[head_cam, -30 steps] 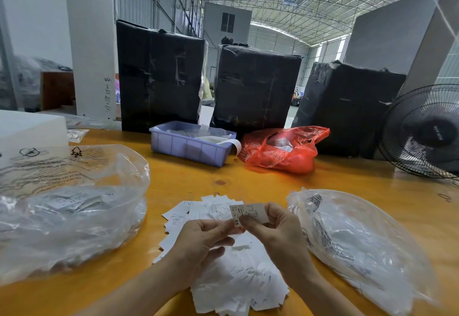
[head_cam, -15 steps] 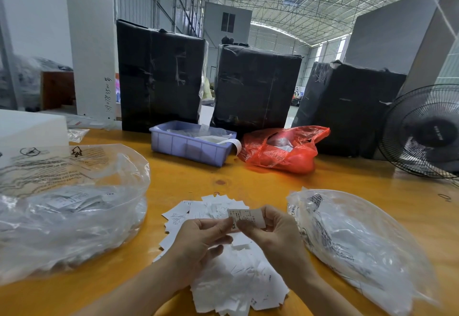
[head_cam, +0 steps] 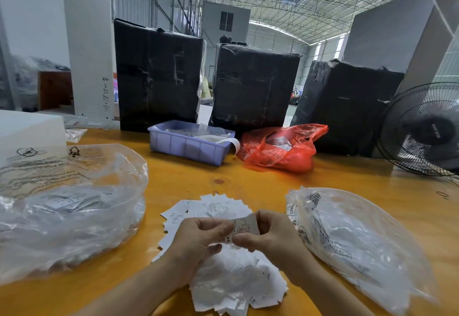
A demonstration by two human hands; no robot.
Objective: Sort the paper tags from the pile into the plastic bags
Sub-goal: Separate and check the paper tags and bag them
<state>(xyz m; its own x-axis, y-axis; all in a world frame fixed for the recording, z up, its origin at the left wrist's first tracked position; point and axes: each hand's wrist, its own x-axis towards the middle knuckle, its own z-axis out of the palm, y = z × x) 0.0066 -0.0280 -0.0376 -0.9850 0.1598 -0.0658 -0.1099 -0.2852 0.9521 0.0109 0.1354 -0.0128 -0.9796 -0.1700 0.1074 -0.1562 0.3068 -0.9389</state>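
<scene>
Two-handed grip on a single paper tag (head_cam: 244, 225): the left hand (head_cam: 198, 238) and the right hand (head_cam: 270, 236) each pinch it between thumb and fingers, holding it just above the pile of tags (head_cam: 231, 273) with its printed face toward the viewer. A black patch marked "XS" shows at the tag's lower edge. The step in hand appears to be reading the size before choosing a bag. To do it well, the tag should be kept flat and the fingers clear of the size mark, so that one reading suffices; one hand can then release while the other carries the tag. The left plastic bag (head_cam: 69, 206) and the right plastic bag (head_cam: 360, 246) lie on the table (head_cam: 273, 184) to either side of the pile, both already holding tags. Which bag takes XS cannot be told.
</scene>
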